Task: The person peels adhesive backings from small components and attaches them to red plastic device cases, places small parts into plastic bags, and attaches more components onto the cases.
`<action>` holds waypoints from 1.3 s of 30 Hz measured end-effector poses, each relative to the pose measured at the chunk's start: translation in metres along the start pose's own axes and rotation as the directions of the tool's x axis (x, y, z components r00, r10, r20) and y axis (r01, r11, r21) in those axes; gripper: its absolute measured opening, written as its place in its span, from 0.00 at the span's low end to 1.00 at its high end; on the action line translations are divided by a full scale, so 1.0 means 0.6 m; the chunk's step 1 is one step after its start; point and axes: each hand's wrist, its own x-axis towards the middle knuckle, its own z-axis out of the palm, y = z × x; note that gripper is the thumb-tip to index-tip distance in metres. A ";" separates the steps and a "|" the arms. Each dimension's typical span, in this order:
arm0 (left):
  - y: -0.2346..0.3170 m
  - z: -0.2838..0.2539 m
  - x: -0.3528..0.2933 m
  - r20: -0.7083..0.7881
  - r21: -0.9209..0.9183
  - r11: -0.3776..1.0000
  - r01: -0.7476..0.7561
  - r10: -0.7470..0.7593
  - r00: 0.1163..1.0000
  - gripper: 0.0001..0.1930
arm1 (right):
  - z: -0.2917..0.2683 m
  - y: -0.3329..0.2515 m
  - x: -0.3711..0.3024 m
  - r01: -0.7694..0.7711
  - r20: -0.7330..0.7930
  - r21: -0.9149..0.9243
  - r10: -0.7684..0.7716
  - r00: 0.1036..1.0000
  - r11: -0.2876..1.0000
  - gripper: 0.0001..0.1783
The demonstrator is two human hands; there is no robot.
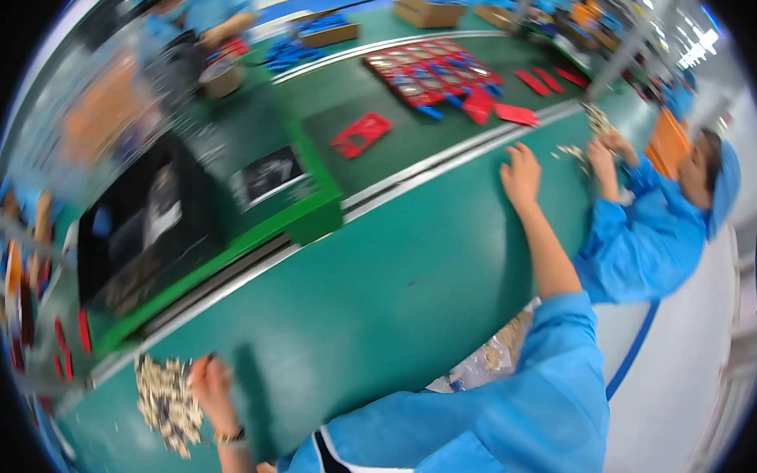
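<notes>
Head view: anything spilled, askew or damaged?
Two mild oddities: a red cut-out panel lies alone and askew, apart from the red tray; a few small beige pieces are strewn near the co-worker's hand, unlike the denser pile beside the person's left hand. Either may be normal. No damage is evident, though blur hides detail.

Room mid-tbl. point(351, 311), pcs. pile point(166, 402) L

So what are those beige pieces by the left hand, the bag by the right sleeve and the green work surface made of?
Beige pieces: perhaps card or plastic; pale, matt-looking, but blur leaves it open.
Bag: likely thin plastic film, see-through with bright glints.
Green work surface: possibly rubber or plastic, judging by its smooth, even colour.
</notes>
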 end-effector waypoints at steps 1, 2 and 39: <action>-0.005 -0.024 0.008 -0.133 0.048 0.999 0.012 -0.006 0.991 0.08 | 0.004 0.006 0.006 -0.049 0.002 -0.030 0.049 0.999 0.998 0.27; -0.017 -0.057 0.023 -0.082 0.064 0.996 -0.069 0.075 0.994 0.07 | 0.005 0.016 0.015 -0.085 0.000 -0.045 0.085 0.996 0.995 0.29; 0.051 0.000 -0.050 0.533 -0.197 0.974 0.114 0.009 0.846 0.12 | -0.304 -0.671 -0.296 -0.718 0.739 0.673 -0.157 0.655 0.178 0.29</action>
